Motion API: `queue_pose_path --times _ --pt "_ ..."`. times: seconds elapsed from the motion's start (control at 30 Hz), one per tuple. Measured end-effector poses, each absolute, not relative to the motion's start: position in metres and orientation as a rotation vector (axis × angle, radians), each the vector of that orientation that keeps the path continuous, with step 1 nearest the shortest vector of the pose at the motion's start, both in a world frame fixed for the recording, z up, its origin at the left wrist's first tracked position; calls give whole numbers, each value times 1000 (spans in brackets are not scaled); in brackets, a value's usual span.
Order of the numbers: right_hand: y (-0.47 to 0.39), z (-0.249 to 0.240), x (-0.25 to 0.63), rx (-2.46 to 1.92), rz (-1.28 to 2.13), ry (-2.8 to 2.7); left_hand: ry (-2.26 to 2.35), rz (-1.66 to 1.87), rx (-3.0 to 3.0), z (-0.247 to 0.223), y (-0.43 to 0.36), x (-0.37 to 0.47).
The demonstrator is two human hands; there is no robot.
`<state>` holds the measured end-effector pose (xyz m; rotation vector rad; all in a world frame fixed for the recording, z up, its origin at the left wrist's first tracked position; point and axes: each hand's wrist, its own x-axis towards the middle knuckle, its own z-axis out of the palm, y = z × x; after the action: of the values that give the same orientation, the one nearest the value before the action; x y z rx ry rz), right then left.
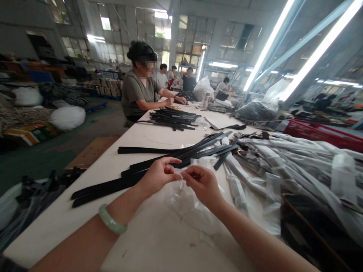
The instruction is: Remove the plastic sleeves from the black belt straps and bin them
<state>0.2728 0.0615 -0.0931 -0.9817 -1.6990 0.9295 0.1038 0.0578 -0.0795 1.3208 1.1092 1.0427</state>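
Note:
My left hand, with a pale green bangle on the wrist, pinches the edge of a clear plastic bag. Its index finger reaches out above the thumb. Fingertip to fingertip with it, my right hand is closed on the same edge of the bag. The bag hangs thin and crumpled below both hands, close over the table. Just behind my left hand lie long black straps, spread across the tabletop.
The pale table runs forward. White-wrapped strips are piled on the right, beside a dark box. Another black strap bundle lies farther up, where a co-worker sits at the left edge. A bin of wrapped pieces stands lower left.

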Motion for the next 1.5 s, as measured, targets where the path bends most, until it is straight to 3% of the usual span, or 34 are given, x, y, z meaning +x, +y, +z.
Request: queue_pose_path --times 0.23,0.57,0.77,1.0,1.3,1.5 --pt "68 -96 273 -963 1012 -1661 1136 1100 1365 -81 59 98" --pt "76 -105 277 -967 794 -1745 1094 1185 1425 -73 50 96" --pt "56 -97 278 -774 523 -2035 1065 1367 1313 -40 -68 55" --pt "24 -84 253 -539 149 -2580 1508 1620 1014 -55 -228 -29" --pt "32 -99 176 -363 -21 -2793 1635 1885 800 -92 -264 -43" --pt "55 -127 135 -519 -103 -2842 1758 1733 912 -102 -269 -43"
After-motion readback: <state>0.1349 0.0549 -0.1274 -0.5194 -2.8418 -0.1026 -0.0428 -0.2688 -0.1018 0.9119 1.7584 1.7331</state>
